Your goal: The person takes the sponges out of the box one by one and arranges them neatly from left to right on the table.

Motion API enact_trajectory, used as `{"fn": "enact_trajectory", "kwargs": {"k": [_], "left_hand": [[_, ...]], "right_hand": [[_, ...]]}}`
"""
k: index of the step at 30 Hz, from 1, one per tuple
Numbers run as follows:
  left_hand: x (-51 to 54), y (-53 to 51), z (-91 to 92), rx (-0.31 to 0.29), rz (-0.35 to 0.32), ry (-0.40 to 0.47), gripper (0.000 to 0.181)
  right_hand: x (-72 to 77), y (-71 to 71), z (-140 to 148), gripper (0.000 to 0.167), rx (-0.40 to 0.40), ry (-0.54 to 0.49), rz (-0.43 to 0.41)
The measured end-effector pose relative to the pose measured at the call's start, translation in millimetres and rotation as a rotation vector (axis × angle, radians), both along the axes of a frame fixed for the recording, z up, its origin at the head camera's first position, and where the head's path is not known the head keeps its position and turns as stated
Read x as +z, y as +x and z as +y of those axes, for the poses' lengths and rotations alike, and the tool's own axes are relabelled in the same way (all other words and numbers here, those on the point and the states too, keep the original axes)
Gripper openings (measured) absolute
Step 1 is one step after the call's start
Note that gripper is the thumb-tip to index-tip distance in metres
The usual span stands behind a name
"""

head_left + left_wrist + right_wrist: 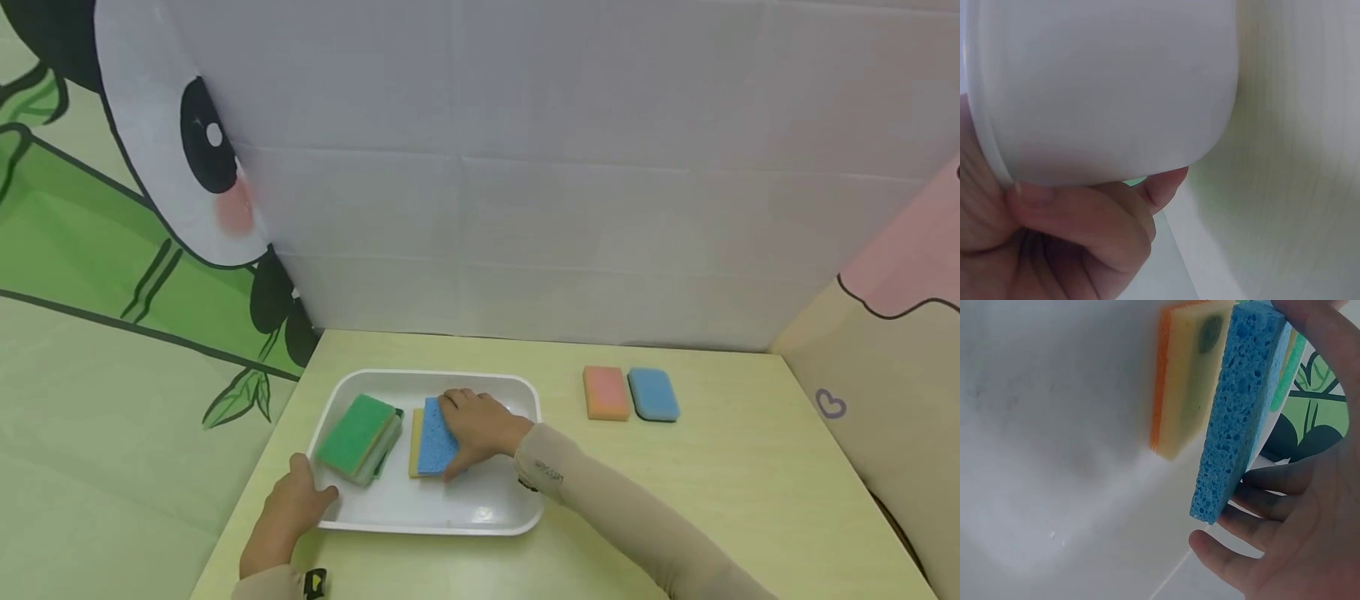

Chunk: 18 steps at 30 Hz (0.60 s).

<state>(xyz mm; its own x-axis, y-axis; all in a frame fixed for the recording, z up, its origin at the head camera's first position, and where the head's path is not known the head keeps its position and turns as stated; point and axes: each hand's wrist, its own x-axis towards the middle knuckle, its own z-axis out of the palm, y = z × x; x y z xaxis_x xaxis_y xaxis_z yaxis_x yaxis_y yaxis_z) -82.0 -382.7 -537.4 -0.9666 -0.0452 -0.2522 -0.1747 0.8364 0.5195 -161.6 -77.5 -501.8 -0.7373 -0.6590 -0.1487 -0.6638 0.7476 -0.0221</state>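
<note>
A white tray (420, 512) lies on the table, and my left hand (292, 500) grips its left end. The left wrist view shows curled fingers (1085, 225) against the tray's outer wall. Over the tray, my right hand (480, 425) holds a porous blue sponge (1235, 412) by its opposite ends, between thumb and fingers. Just beneath or beside it is a yellow sponge (415, 446), whose orange layer (1161, 381) shows in the right wrist view. Left of these, a green-topped sponge (356, 433) rests tilted on other greenish sponges in the tray.
On the table right of the tray lie a pink-and-orange sponge (606, 392) and a blue sponge (654, 393) with a dark underside, side by side. A pale wall covering (570, 233) rises behind the light wood table (720, 492).
</note>
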Motion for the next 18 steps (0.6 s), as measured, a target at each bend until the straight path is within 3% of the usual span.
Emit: {"fn": "enact_trajectory", "kwargs": {"k": [18], "left_hand": [[-2.6,-1.3,1.5,-0.002,0.002,-0.002,0.059]], "right_hand": [[29.1,1.7,72,0.122,0.024,-0.081,-0.019]]}}
